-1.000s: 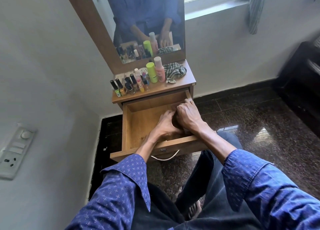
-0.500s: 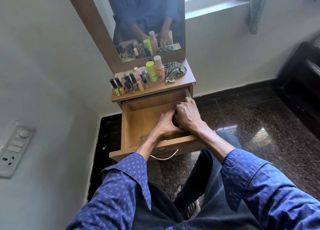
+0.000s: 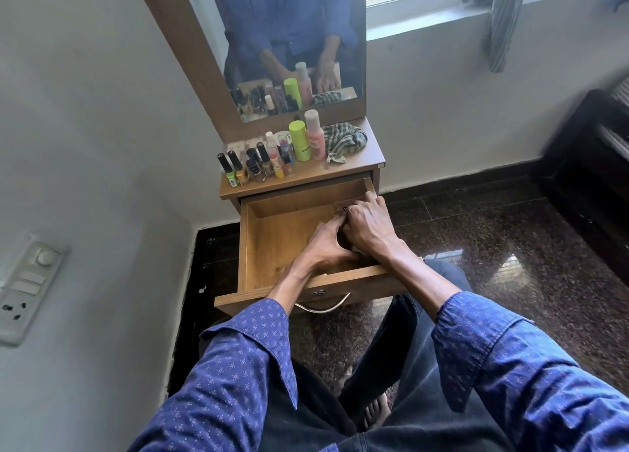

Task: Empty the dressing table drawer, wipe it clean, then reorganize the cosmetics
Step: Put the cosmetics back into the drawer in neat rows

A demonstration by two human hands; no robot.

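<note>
The drawer [image 3: 272, 240] is pulled out towards the person, its wooden floor bare on the left. Both hands are down in its far right corner, touching each other. The left hand [image 3: 325, 244] has its fingers curled, the right hand [image 3: 369, 225] likewise, fingertips bunched over something small and dark; I cannot tell what either has hold of. On the tabletop [image 3: 343, 170] beyond, the cosmetics [image 3: 269, 157] stand in a cluster at the left, with a checked cloth [image 3: 343, 138] crumpled just to their right.
</note>
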